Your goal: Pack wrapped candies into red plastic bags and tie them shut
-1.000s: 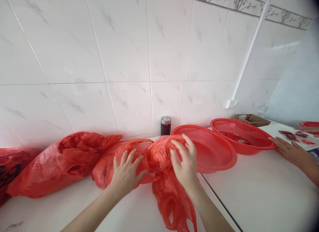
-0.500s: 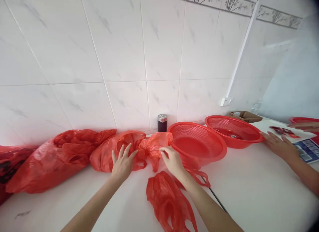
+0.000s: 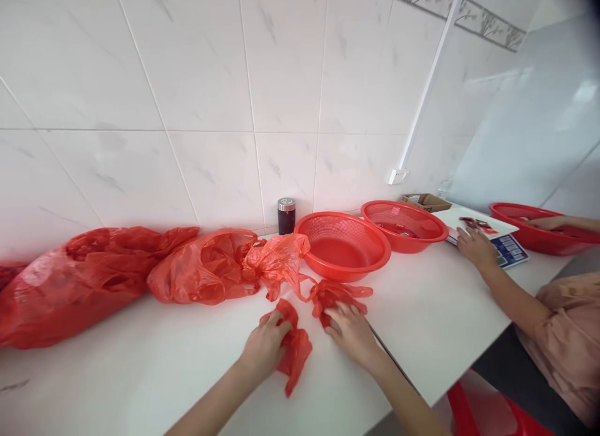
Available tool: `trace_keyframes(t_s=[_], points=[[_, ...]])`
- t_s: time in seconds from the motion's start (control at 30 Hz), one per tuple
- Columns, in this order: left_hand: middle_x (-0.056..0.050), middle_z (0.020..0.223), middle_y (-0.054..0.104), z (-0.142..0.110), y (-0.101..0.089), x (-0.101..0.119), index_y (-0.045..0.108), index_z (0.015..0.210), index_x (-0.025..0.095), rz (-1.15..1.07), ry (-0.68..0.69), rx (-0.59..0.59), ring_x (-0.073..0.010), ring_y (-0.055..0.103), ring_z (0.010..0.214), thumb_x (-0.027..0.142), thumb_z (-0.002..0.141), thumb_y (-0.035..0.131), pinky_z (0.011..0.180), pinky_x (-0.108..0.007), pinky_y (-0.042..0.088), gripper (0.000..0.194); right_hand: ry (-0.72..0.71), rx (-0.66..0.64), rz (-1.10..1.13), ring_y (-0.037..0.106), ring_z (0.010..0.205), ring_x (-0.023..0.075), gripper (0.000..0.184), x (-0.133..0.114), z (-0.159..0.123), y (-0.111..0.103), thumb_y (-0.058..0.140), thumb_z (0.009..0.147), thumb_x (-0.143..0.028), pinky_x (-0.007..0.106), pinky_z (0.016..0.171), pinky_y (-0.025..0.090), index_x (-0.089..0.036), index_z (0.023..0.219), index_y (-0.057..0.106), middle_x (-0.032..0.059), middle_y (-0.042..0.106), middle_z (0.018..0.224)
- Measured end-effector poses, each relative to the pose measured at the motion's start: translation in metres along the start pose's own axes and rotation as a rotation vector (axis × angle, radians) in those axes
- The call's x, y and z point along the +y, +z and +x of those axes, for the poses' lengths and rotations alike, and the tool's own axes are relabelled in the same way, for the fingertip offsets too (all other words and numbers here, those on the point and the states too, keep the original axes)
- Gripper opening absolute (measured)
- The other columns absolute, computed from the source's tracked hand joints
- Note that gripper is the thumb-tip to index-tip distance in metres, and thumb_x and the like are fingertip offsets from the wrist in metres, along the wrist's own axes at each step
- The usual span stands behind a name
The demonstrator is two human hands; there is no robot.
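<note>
My left hand (image 3: pixel 265 342) is closed around a crumpled red plastic bag (image 3: pixel 296 355) on the white table. Just to the right, my right hand (image 3: pixel 350 331) has its fingers curled on a second crumpled red plastic bag (image 3: pixel 338 293), bunched against the tabletop. Behind them, a loose, pale red plastic bag (image 3: pixel 279 261) touches the near left side of an empty-looking red basket (image 3: pixel 349 261). Left of it lies a filled red bag (image 3: pixel 201 267), and beyond that a larger stuffed red bag (image 3: pixel 79 280).
A dark jar with a silver lid (image 3: pixel 286 216) stands by the tiled wall. Another red basket (image 3: pixel 412 230) holds small packets. At right, a co-worker's hand (image 3: pixel 477 245) is over a white tray (image 3: pixel 450 218); another person's hand reaches into a red basin (image 3: pixel 520 233). A red stool (image 3: pixel 487 405) stands below.
Both my hands have left the filled bag and pale bag and come down onto the loose crumpled bags. The view has turned right. The co-worker's hand has moved from the basket to the tray.
</note>
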State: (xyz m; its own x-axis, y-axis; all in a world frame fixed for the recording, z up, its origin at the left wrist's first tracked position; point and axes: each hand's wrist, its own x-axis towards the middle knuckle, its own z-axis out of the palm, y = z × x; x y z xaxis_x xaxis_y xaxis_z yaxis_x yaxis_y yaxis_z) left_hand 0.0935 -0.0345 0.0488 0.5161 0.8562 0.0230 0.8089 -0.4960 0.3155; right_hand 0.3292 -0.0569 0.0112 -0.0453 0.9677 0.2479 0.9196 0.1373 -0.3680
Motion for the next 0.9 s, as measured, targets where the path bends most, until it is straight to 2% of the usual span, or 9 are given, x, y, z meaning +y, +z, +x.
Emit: trace_keyframes(t_s=[0.1,0.23,0.3,0.43,0.57,0.67,0.73,0.8,0.9], points=[[-0.002,0.090,0.068,0.017,-0.052,-0.013,0.070,0.087,0.025,-0.025,0.018,0.095,-0.0178,0.065,0.079,0.013,0.075,0.055,0.066,-0.025,0.051,0.023,-0.014,0.101,0.062,0.059,0.093,0.0260,0.024,0.010,-0.025,0.015,0.053,0.084,-0.018,0.044,0.082,0.049,-0.026,0.102,0.066,0.0064,0.066,0.101],[-0.014,0.146,0.039,0.053,-0.095,-0.026,0.046,0.137,0.021,0.091,-0.139,0.493,-0.0326,0.037,0.131,0.025,0.093,0.037,0.102,-0.049,0.036,0.045,0.004,0.222,0.199,0.061,0.083,0.0253,0.020,0.005,-0.046,0.028,0.047,0.085,-0.015,0.043,0.075,0.052,-0.027,0.085,0.063,0.0040,0.066,0.086],[-0.012,0.155,0.026,0.077,-0.093,-0.037,0.041,0.142,0.024,0.196,-0.146,0.514,-0.0353,0.024,0.139,0.029,0.092,0.041,0.109,-0.056,0.023,0.050,-0.003,0.252,0.289,0.063,0.081,0.0242,0.020,-0.006,-0.052,0.033,0.047,0.086,-0.016,0.040,0.072,0.054,-0.027,0.086,0.064,0.0038,0.066,0.085],[-0.014,0.141,0.049,0.117,-0.072,-0.071,0.064,0.119,0.025,0.237,-0.162,0.327,-0.0416,0.037,0.131,0.025,0.081,0.058,0.103,-0.068,0.022,0.038,-0.108,0.330,0.454,0.066,0.086,0.0214,0.030,-0.030,-0.066,0.032,0.046,0.089,-0.017,0.033,0.071,0.057,-0.028,0.112,0.060,0.0061,0.067,0.098],[-0.021,0.145,0.042,0.138,-0.077,-0.080,0.059,0.126,0.018,0.218,-0.219,0.388,-0.0458,0.033,0.132,0.028,0.087,0.049,0.098,-0.074,0.022,0.041,-0.229,0.515,0.431,0.066,0.089,0.0196,0.029,-0.014,-0.066,-0.003,0.046,0.089,-0.014,0.029,0.072,0.056,-0.028,0.112,0.059,0.0058,0.068,0.098],[-0.018,0.149,0.035,0.125,-0.084,-0.050,0.048,0.136,0.019,0.206,-0.169,0.499,-0.0377,0.030,0.136,0.032,0.093,0.039,0.105,-0.067,0.022,0.046,0.003,0.686,0.319,0.065,0.085,0.0203,0.017,0.040,-0.036,-0.053,0.049,0.090,-0.024,0.031,0.070,0.054,-0.024,0.103,0.060,0.0077,0.068,0.098],[-0.009,0.143,0.045,0.096,-0.074,-0.021,0.053,0.131,0.026,0.179,-0.059,0.512,-0.0269,0.041,0.130,0.034,0.094,0.038,0.107,-0.050,0.033,0.040,0.219,0.695,0.276,0.064,0.086,0.0215,0.024,0.083,-0.003,-0.090,0.049,0.090,-0.034,0.032,0.069,0.054,-0.021,0.108,0.058,0.0099,0.066,0.102],[-0.007,0.136,0.051,0.057,-0.048,0.003,0.062,0.119,0.030,0.080,0.160,0.434,-0.0267,0.049,0.122,0.033,0.092,0.043,0.100,-0.047,0.043,0.033,0.283,0.558,0.200,0.064,0.089,0.0216,0.036,0.121,0.036,-0.121,0.051,0.087,-0.040,0.033,0.074,0.053,-0.023,0.119,0.055,0.0096,0.064,0.109],[-0.004,0.132,0.058,-0.004,0.007,0.015,0.068,0.108,0.040,0.041,0.240,0.344,-0.0316,0.053,0.119,0.040,0.081,0.060,0.096,-0.050,0.047,0.028,0.372,0.412,-0.003,0.062,0.098,0.0246,0.047,0.162,0.090,-0.150,0.052,0.085,-0.040,0.038,0.082,0.048,-0.029,0.131,0.049,0.0109,0.058,0.124]])
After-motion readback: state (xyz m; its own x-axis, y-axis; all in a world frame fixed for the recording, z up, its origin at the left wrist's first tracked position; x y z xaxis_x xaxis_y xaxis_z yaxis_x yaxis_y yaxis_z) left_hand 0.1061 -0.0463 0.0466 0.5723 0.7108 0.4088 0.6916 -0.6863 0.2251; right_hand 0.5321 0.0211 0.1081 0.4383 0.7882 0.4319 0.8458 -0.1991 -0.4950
